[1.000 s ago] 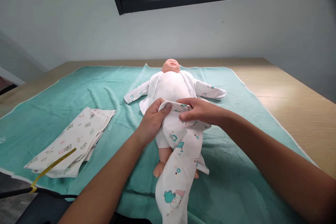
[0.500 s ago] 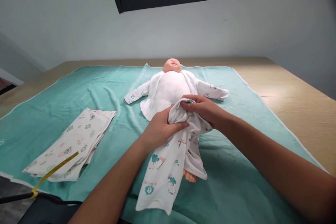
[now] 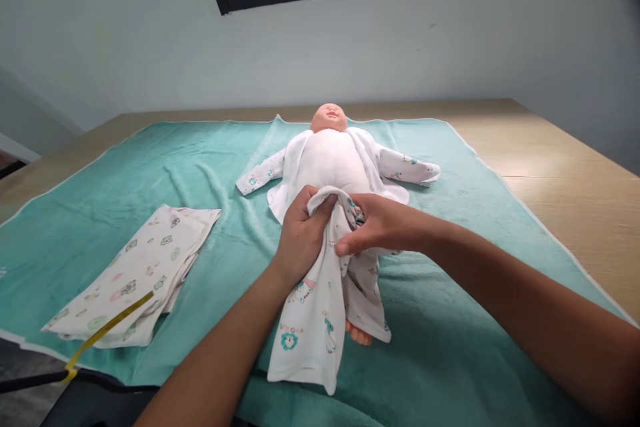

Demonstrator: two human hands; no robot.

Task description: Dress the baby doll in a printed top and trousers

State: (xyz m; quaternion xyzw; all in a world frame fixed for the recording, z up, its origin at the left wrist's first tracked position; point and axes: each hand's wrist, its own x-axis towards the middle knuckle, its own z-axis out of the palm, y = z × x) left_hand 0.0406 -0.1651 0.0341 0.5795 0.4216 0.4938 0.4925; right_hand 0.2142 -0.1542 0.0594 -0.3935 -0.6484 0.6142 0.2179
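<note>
A baby doll lies on its back on a teal blanket, head at the far side. Its upper body wears an open white jacket with printed sleeves. White printed baby pants are bunched over its lower body; one pant leg hangs flat toward me, and toes poke out below the other. My left hand is closed round the gathered waist of the pants, thumb on top. Opposite it, my right hand grips the same bunched fabric, thumb pointing left. The doll's other foot is not visible.
A folded printed cloth lies on the blanket at the left. A black cable with a yellow tie crosses the lower left corner. Bare wood of the table shows on the right; a grey wall and dark window frame stand behind.
My left hand has moved up to the waist edge. The right hand has slid lower, its thumb now across the front of the fabric. The hanging pant leg has shifted slightly right and up.
</note>
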